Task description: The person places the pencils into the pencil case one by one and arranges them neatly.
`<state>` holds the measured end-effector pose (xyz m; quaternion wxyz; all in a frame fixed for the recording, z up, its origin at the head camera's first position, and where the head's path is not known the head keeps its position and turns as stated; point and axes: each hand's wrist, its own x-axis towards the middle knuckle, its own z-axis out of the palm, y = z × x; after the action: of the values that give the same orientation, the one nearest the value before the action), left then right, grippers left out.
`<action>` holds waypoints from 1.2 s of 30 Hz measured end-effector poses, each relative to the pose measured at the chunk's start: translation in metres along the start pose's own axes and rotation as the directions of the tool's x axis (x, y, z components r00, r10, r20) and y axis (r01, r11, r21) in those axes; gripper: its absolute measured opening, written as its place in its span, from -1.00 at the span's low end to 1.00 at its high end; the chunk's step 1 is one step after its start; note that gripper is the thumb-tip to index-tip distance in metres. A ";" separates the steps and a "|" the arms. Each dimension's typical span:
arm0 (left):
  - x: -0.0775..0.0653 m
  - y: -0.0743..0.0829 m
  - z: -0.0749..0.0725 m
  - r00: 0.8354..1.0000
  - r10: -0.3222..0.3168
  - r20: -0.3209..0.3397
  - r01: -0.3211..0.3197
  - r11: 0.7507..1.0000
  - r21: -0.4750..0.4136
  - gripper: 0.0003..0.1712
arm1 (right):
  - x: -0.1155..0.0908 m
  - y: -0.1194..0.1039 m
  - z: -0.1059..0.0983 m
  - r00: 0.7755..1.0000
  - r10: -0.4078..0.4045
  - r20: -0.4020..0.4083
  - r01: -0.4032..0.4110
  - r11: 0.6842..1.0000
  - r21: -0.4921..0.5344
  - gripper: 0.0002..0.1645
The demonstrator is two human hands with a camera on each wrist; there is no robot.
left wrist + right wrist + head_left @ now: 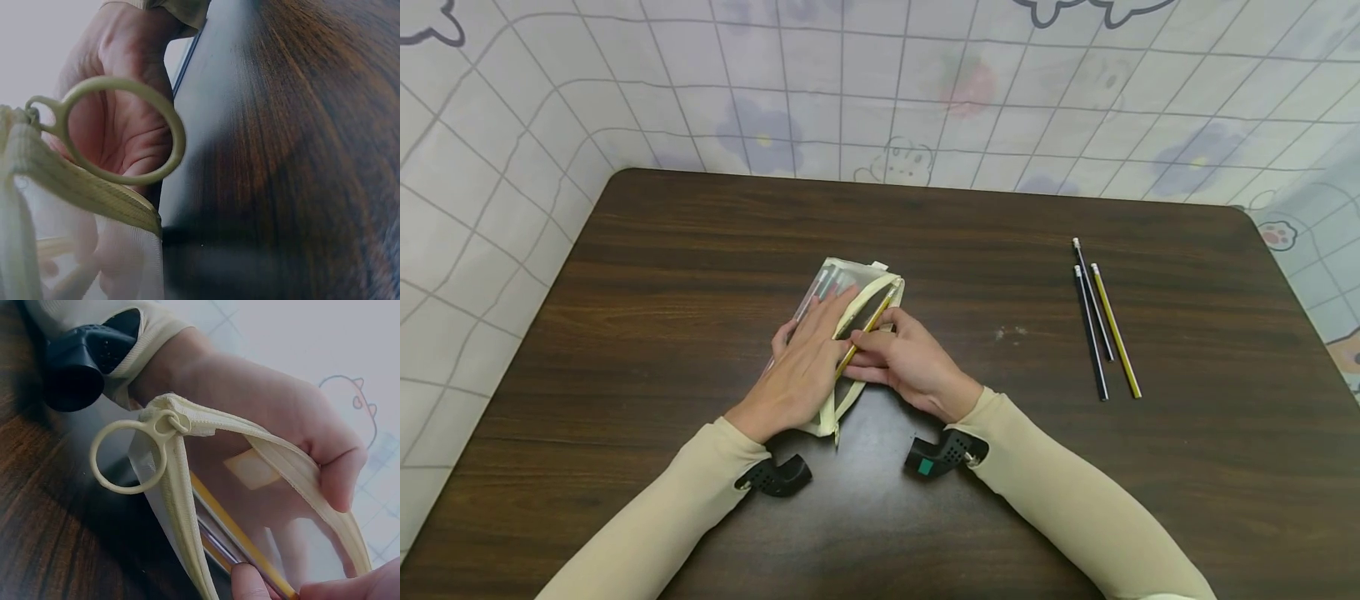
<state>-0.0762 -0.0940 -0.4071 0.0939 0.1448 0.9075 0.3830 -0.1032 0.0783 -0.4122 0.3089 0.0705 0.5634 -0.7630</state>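
Observation:
A translucent pencil pouch (859, 270) with cream zipper trim lies tilted on the table, its zipper open. My left hand (801, 362) lies over its left side. In the right wrist view that hand's thumb hooks over the zipper edge (294, 481), with fingers showing through the pouch wall. At the opening, my right hand (921, 362) pinches a yellow pencil (880, 311) between thumb and fingers. Beside it, in the right wrist view, runs a purplish, silvery pencil (215, 530). The round zipper pull (179, 134) hangs at the pouch's near end.
Three pencils lie close together on the right of the dark wooden table (700, 250): a black one (1091, 333), a dark silvery one (1099, 310) and a yellow one (1117, 333). A patterned white sheet (820, 100) rises behind the table's far edge.

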 end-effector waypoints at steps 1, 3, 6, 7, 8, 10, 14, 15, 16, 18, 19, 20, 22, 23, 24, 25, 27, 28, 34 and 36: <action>0.000 0.000 0.000 1.000 0.003 -0.001 -0.003 1.000 0.000 -0.24 | 0.000 -0.001 0.001 1.000 0.008 0.005 -0.008 1.000 -0.009 -0.75; -0.001 -0.001 0.000 1.000 0.011 -0.006 -0.011 1.000 0.002 -0.25 | 0.000 -0.003 0.001 1.000 0.024 0.017 -0.024 0.999 -0.031 -0.66; 0.000 -0.002 0.000 1.000 0.017 -0.012 -0.017 1.000 0.006 -0.25 | -0.002 -0.008 0.002 0.999 0.042 0.034 -0.039 0.997 -0.068 -0.51; 0.000 -0.002 0.001 1.000 0.021 -0.013 -0.020 1.000 0.008 -0.25 | -0.003 -0.009 0.002 0.998 0.044 0.038 -0.041 0.996 -0.077 -0.47; 0.000 -0.003 0.001 1.000 0.023 -0.015 -0.022 1.000 0.009 -0.25 | -0.004 -0.010 0.001 0.998 0.044 0.039 -0.040 0.996 -0.084 -0.44; 0.000 -0.003 0.001 1.000 0.024 -0.015 -0.024 1.000 0.009 -0.25 | -0.006 -0.013 0.001 0.998 0.039 0.040 -0.035 0.995 -0.094 -0.40; 0.001 -0.003 0.001 1.000 0.025 -0.014 -0.024 1.000 0.009 -0.25 | -0.008 -0.015 0.001 0.999 0.029 0.041 -0.025 0.995 -0.099 -0.41; 0.001 -0.003 0.001 1.000 0.025 -0.012 -0.024 1.000 0.010 -0.25 | -0.009 -0.016 0.001 0.999 0.025 0.043 -0.021 0.994 -0.105 -0.43; 0.000 -0.002 0.001 1.000 0.024 -0.010 -0.024 1.000 0.011 -0.26 | -0.010 -0.016 0.001 0.999 0.020 0.046 -0.015 0.994 -0.110 -0.44; 0.000 -0.002 0.001 1.000 0.024 -0.005 -0.024 0.999 0.023 -0.28 | -0.012 -0.017 0.000 0.999 0.004 0.053 0.002 0.992 -0.125 -0.47; 0.000 -0.002 0.001 1.000 0.022 -0.004 -0.022 0.999 0.026 -0.28 | -0.013 -0.018 -0.001 0.998 -0.005 0.056 0.012 0.991 -0.136 -0.49; 0.000 -0.002 0.001 1.000 0.022 -0.003 -0.022 0.999 0.027 -0.28 | -0.014 -0.019 -0.002 0.998 -0.015 0.059 0.023 0.989 -0.149 -0.50; 0.000 -0.002 0.002 1.000 0.016 -0.005 -0.016 0.999 0.029 -0.26 | -0.016 -0.021 -0.005 0.997 -0.038 0.065 0.049 0.983 -0.175 -0.52; 0.000 -0.002 0.002 1.000 0.012 -0.007 -0.011 0.999 0.031 -0.25 | -0.017 -0.021 -0.007 0.997 -0.049 0.066 0.061 0.980 -0.189 -0.53; 0.000 -0.002 0.003 1.000 0.008 -0.008 -0.007 1.000 0.030 -0.24 | -0.018 -0.022 -0.009 0.996 -0.061 0.067 0.073 0.977 -0.201 -0.55; 0.001 -0.002 0.003 1.000 0.005 -0.012 -0.005 1.000 0.028 -0.23 | -0.019 -0.023 -0.011 0.995 -0.072 0.063 0.084 0.974 -0.212 -0.57; 0.001 -0.002 0.004 1.000 0.000 -0.014 0.000 1.000 0.029 -0.22 | -0.021 -0.024 -0.015 0.994 -0.098 0.058 0.108 0.969 -0.222 -0.60; 0.001 -0.002 0.005 1.000 -0.001 -0.015 0.002 1.000 0.031 -0.22 | -0.021 -0.025 -0.017 0.993 -0.107 0.052 0.116 0.968 -0.222 -0.62; 0.001 -0.003 0.007 1.000 -0.001 -0.027 0.002 0.999 0.033 -0.22 | -0.030 -0.034 -0.032 0.985 -0.174 0.013 0.173 0.965 -0.196 -0.71; 0.001 -0.002 0.007 1.000 0.001 -0.028 0.000 1.000 0.031 -0.23 | -0.034 -0.038 -0.038 0.982 -0.191 -0.003 0.186 0.963 -0.193 -0.75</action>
<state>-0.0754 -0.0905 -0.4138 0.0787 0.1410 0.9144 0.3711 -0.1061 0.1326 -0.3787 0.2340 -0.0052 0.6418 -0.7302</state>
